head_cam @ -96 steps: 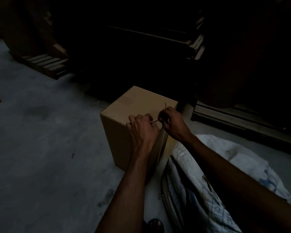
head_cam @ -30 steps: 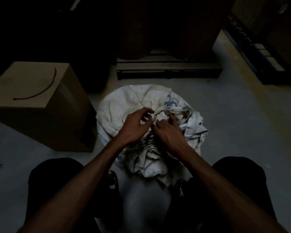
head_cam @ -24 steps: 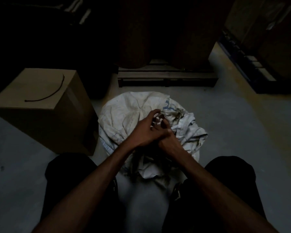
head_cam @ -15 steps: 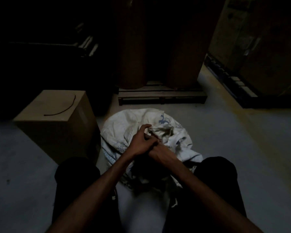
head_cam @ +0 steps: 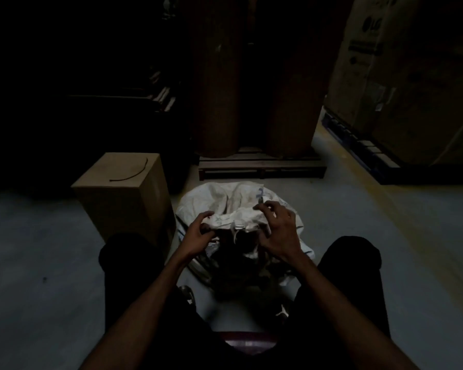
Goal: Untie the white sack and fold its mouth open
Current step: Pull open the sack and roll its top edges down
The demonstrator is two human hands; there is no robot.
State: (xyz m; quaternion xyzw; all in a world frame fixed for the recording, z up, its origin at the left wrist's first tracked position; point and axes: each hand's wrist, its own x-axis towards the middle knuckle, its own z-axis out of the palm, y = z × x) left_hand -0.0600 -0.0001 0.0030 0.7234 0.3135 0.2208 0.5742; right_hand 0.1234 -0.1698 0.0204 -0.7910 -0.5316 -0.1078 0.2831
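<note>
White sack mouth between both hands

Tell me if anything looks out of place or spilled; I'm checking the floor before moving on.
Nothing spilled. The only stray item is a dark cord lying loose on the cardboard box, beside the white sack that the left hand and right hand are spreading open.

Woven matt sack; matt cardbd box

Cardboard box — pallet behind.
</note>
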